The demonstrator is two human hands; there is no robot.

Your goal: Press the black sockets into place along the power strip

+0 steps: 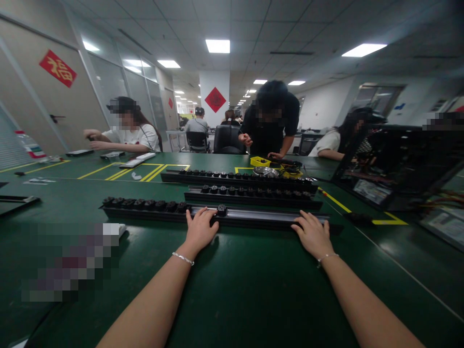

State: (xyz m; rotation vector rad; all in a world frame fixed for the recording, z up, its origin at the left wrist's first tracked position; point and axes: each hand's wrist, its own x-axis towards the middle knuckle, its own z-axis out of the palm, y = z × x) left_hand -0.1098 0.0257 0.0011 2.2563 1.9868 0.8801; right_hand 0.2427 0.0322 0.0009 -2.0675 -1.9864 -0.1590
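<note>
A long black metal rail (pixel 253 222), which looks like a power strip housing, lies across the table in front of me. Black socket modules (pixel 138 204) sit in a row along its left part. One more module (pixel 222 210) stands apart from that row, just right of my left fingertips. My left hand (pixel 201 228) rests on the rail with its fingers stretched out. Farther right, my right hand (pixel 312 234) lies over the rail near its end, fingers spread. Between the hands, the rail's channel shows bare, shiny metal.
Two similar rails with modules, a middle one (pixel 253 199) and a far one (pixel 217 180), lie beyond mine. A yellow tray (pixel 260 162) and a metal bowl (pixel 266 171) sit near a co-worker (pixel 270 121). An open computer case (pixel 393 166) stands right; a bottle (pixel 32 146) stands left.
</note>
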